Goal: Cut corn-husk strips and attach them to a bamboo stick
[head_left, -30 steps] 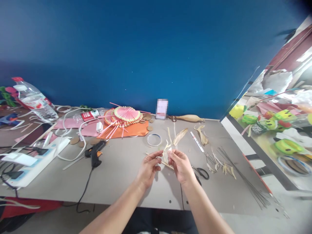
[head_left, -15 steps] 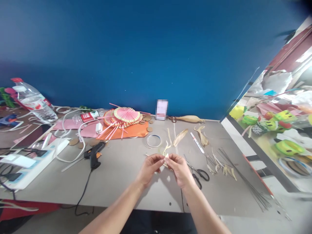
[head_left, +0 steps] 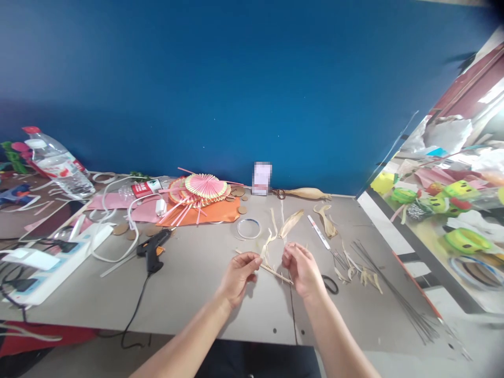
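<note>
My left hand (head_left: 238, 277) is closed in a pinch, with a pale strip of dried husk (head_left: 263, 251) at its fingertips. A thin straw-coloured stick (head_left: 277, 274) slants past those fingers toward the right; I cannot tell whether they touch it. My right hand (head_left: 302, 269) is a short way off, fingers pressed together, and anything in them is too small to make out. Beyond the hands lie a broader dried husk leaf (head_left: 292, 223) and a ring of silvery wire or tape (head_left: 249, 228). Scissors (head_left: 331, 284) are partly hidden behind my right hand.
A black glue gun (head_left: 151, 252) and a white power strip (head_left: 65, 265) with cables are at left. Pink paper fans (head_left: 205, 190) rest on orange sheet material. On the right are a white marker (head_left: 318, 232), husk scraps (head_left: 366, 275) and thin wires (head_left: 397, 294).
My hands, together before, have come apart. The right hand has moved right, now covering much of the scissors. More of the stick shows between the hands.
</note>
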`<state>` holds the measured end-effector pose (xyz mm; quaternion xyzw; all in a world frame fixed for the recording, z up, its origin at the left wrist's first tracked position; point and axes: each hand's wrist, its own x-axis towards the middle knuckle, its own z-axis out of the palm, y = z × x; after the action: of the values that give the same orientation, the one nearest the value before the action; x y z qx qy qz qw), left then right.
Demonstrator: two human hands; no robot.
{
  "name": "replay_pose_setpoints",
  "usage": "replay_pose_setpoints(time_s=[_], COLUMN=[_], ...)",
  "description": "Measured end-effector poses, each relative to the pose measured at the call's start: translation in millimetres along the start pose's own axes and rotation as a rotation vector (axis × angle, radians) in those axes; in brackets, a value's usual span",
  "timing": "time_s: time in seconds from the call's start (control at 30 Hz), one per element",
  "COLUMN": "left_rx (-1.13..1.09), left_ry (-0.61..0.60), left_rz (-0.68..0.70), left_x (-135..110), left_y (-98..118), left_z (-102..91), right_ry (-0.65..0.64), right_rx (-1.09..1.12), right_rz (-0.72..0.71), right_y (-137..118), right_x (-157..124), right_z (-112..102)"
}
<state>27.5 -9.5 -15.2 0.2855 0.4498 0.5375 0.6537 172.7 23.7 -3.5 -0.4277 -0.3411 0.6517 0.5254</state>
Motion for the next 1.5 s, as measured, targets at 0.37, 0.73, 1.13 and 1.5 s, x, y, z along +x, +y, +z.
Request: replay_pose_setpoints(time_s=[0.37,0.73,1.13,1.5], left_rx=[-0.018,0.166,0.181,0.005], left_ry=[0.006,0.023,-0.035,-0.109], left_rz=[-0.045,0.018,0.017,-0.12], left_x=[-6,-7,-9,-9], left_y=[-1,-4,-5,-12], left_z=[6.9,6.1,5.3,4.3], right_ry=[-0.104,-0.088,-0.047,-0.086], right_rx=[-0.348,-0.476,-0.585,-0.378], right_rz=[-0.1,-0.062,-0.088,0.009], right_y=[15,20,18,17], right_x=[-19,-23,-27,-31], right_z=[19,12,13,5])
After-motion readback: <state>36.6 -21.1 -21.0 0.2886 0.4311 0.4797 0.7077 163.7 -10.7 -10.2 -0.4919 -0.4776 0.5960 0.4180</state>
